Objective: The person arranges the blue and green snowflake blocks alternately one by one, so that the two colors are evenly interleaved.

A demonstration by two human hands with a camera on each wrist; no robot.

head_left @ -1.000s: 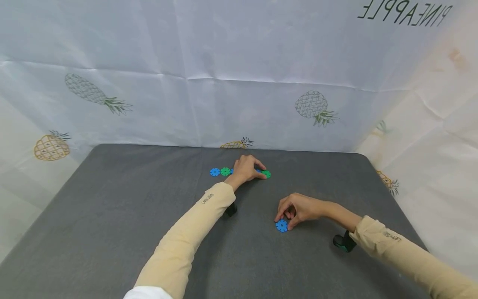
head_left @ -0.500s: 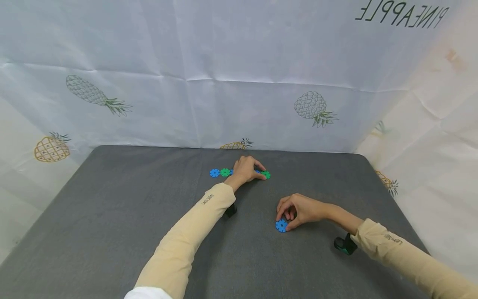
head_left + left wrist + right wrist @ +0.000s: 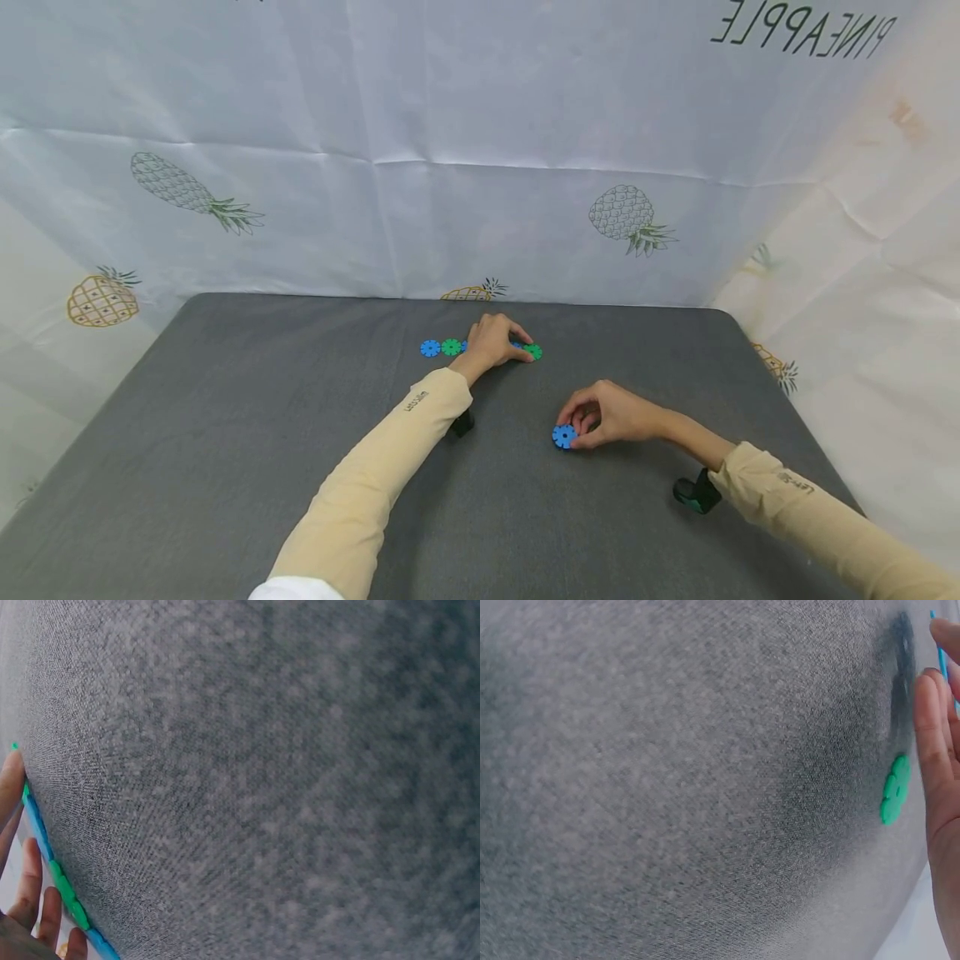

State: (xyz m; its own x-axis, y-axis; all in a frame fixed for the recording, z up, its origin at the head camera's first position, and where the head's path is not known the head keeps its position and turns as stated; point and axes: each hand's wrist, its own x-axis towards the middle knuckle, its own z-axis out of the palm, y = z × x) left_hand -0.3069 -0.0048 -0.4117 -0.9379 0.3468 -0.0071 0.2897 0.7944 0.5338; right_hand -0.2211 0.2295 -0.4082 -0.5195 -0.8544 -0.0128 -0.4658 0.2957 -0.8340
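My left hand (image 3: 491, 340) reaches over a row of flat notched plastic discs near the table's far edge. Its thumb and forefinger pinch the green disc (image 3: 533, 352) at the row's right end. A blue disc (image 3: 430, 348) and another green disc (image 3: 451, 347) lie at the left end; the hand hides most of the middle. In the left wrist view the row appears edge-on, with a green disc (image 3: 67, 892) beside the fingers. Nearer the front, my right hand (image 3: 618, 414) pinches a loose blue disc (image 3: 564, 437) between thumb and fingers. That disc is raised off the cloth in the right wrist view.
A dark grey cloth covers the table (image 3: 247, 433). A white curtain (image 3: 420, 225) printed with pineapples hangs behind it and along the sides. Dark wrist cameras sit under both forearms, the right one (image 3: 697, 492) close to the table.
My right hand has lifted the blue disc from the cloth and moved it slightly toward the far side. The left hand stays at the row's right end.
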